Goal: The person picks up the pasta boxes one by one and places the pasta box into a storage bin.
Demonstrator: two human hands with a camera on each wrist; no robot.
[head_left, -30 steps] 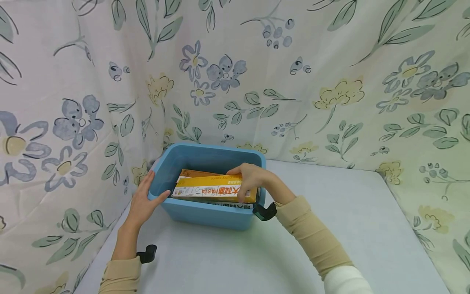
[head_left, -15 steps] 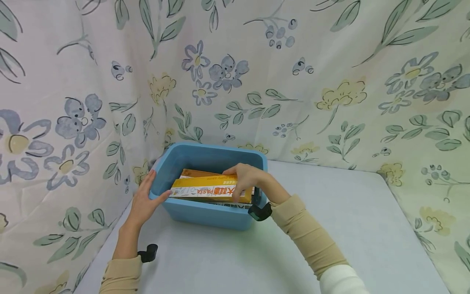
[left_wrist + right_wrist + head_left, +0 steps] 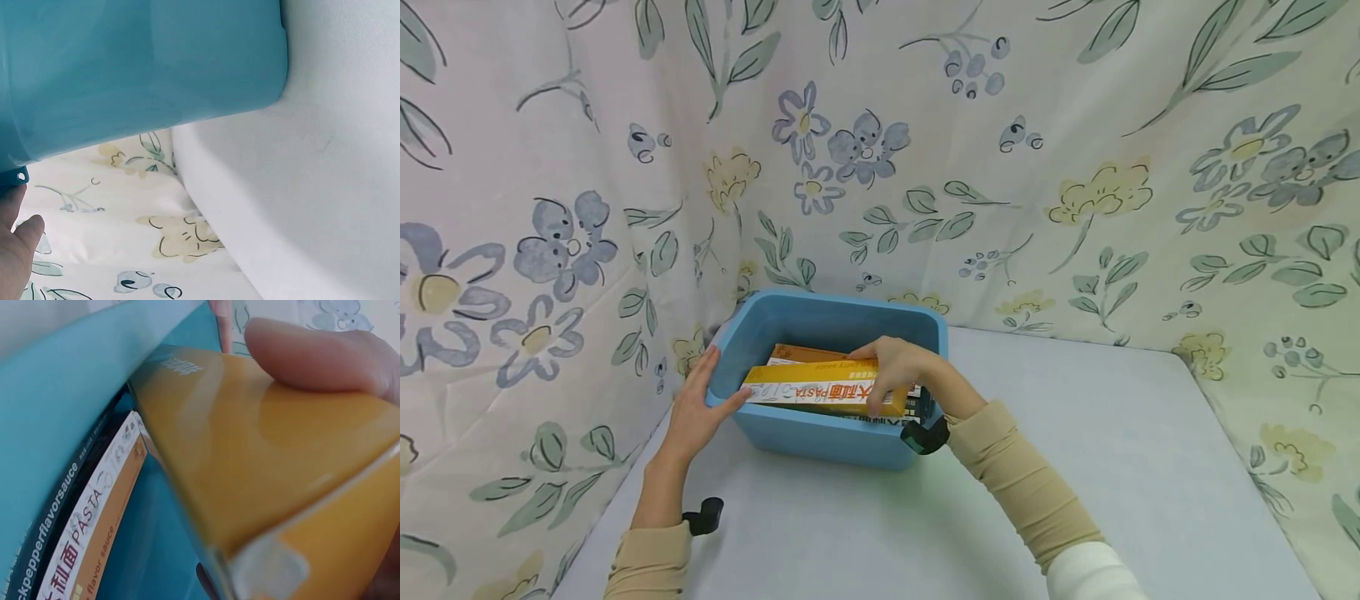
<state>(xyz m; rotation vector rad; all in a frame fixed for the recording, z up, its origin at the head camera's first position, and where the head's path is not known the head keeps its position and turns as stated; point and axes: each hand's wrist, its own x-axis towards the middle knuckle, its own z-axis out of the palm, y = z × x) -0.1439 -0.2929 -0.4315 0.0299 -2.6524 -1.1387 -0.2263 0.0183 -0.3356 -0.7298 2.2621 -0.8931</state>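
Note:
My right hand (image 3: 898, 367) grips a yellow pasta box (image 3: 808, 392) near its right end, inside a light blue plastic bin (image 3: 835, 450). Up close in the right wrist view, the thumb (image 3: 312, 359) lies on the box's yellow face, the other fingers mostly hidden behind it. This box is tilted over the other boxes. At the bin's left corner, my left hand (image 3: 692, 421) holds the rim, fingers along the left side and thumb at the front corner. The left wrist view catches fingertips touching a small tab (image 3: 19, 177) under the rim.
Below the yellow box, the bin also holds an orange-brown pasta box (image 3: 103, 515) and a black pepper-flavor sauce box (image 3: 50, 531), both standing along one wall. A white table (image 3: 1075, 433) carries the bin. Flowered cloth (image 3: 880, 167) hangs behind and at the left.
My right hand has shifted left with the yellow pasta box, uncovering more of the dark box at the bin's right end. The left hand has stayed on the rim.

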